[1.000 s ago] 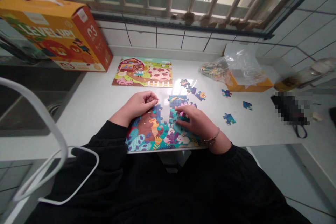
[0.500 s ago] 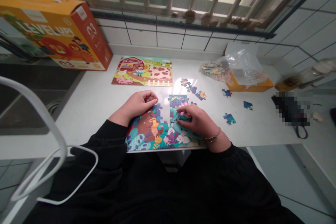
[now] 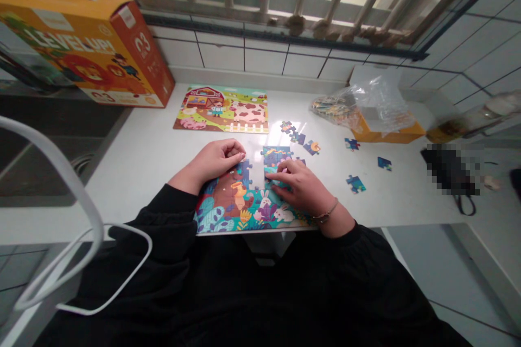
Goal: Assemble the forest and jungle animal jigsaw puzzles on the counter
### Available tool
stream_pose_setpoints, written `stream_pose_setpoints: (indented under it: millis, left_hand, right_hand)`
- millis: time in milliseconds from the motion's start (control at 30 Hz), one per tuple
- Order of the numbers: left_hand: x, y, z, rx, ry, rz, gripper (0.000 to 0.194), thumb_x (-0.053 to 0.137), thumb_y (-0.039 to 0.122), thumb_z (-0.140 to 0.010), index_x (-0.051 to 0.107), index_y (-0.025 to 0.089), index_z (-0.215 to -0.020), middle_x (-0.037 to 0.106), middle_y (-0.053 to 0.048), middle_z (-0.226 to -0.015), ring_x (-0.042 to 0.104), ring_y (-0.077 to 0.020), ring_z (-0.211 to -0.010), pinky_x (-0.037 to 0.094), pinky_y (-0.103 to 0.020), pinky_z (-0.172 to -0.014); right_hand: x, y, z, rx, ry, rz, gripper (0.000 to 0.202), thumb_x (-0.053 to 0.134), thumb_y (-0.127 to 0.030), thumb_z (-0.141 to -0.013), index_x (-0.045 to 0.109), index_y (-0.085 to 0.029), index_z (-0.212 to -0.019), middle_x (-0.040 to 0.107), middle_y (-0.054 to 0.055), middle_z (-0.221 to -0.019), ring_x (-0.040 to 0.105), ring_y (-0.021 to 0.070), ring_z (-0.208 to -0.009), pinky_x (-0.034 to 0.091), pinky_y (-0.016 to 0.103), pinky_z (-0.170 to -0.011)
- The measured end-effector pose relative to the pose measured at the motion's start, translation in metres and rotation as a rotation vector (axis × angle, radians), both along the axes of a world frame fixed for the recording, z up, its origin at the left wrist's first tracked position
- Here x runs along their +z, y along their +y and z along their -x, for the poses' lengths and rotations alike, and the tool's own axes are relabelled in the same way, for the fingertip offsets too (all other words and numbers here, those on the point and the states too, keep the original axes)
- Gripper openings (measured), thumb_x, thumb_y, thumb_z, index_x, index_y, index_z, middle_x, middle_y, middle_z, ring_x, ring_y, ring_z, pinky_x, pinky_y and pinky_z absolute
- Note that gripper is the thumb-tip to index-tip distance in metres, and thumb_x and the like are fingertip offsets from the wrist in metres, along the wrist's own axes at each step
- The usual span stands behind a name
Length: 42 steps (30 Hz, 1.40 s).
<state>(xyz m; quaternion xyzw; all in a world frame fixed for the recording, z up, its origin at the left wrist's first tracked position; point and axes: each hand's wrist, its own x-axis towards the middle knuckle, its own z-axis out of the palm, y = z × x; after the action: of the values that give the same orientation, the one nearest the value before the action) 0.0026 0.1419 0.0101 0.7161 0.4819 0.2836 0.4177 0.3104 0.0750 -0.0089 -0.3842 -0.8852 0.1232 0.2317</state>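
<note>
Right hand (image 3: 303, 184), at centre, fingers bent over the right part of a partly assembled jigsaw puzzle (image 3: 264, 210); left hand (image 3: 217, 161), loosely curled, at the puzzle's upper-left edge. Whether either grasps a piece cannot be told at this scale. The puzzle lies on the white surface (image 3: 134, 173), lower centre. Beyond: loose pieces (image 3: 356, 184), right of centre; farm picture (image 3: 222, 109), above centre; orange carton (image 3: 87, 49), upper left.

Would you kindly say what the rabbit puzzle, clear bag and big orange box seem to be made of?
Rabbit puzzle: probably smooth printed cardboard, given flat interlocking pieces; thin wood is possible. Clear bag: glossy plastic film, crinkled and transparent. Big orange box: likely smooth cardboard, with crisp folded edges.
</note>
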Motion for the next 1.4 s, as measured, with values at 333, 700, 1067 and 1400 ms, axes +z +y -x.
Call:
stream_pose_setpoints:
  millis: [333,700,1067,1400]
  left_hand:
    - [0.000,0.001,0.000,0.006,-0.021,0.019,0.031,0.077,0.050,-0.091,0.075,0.020,-0.097,0.065,0.001,-0.073,0.057,-0.0147,-0.064,0.043,-0.026,-0.059]
    - [-0.002,0.001,0.001,0.002,-0.037,0.034,0.030,0.077,0.050,-0.092,0.075,0.021,-0.099,0.059,0.004,-0.066,0.049,-0.0125,-0.057,0.038,-0.025,-0.055]
    - [0.003,0.000,0.000,0.010,-0.030,0.024,0.030,0.077,0.049,-0.091,0.075,0.020,-0.096,0.061,0.003,-0.066,0.051,-0.0129,-0.058,0.039,-0.025,-0.055]
    - [0.002,0.002,0.001,0.045,-0.041,0.048,0.030,0.077,0.050,-0.090,0.074,0.021,-0.099,0.063,0.003,-0.067,0.054,-0.0135,-0.055,0.040,-0.025,-0.052]
  right_hand:
    - [0.003,-0.002,0.004,-0.021,-0.107,-0.043,0.027,0.069,-0.035,-0.109,0.082,-0.030,-0.132,0.069,0.011,-0.125,0.061,0.0276,-0.109,0.052,0.046,-0.103]
    - [0.000,-0.007,0.012,-0.132,-0.159,-0.060,0.025,0.062,-0.035,-0.113,0.083,-0.032,-0.126,0.070,0.011,-0.121,0.059,0.0258,-0.104,0.051,0.043,-0.097]
    - [-0.003,-0.022,0.003,-0.206,-0.201,-0.068,0.035,0.067,-0.025,-0.109,0.077,-0.036,-0.141,0.072,0.010,-0.135,0.063,0.0286,-0.113,0.054,0.041,-0.091]
    - [0.020,-0.015,-0.060,-0.282,-0.251,-0.005,0.014,0.070,-0.032,-0.108,0.083,-0.026,-0.113,0.078,0.011,-0.120,0.069,0.0295,-0.103,0.058,0.046,-0.091]
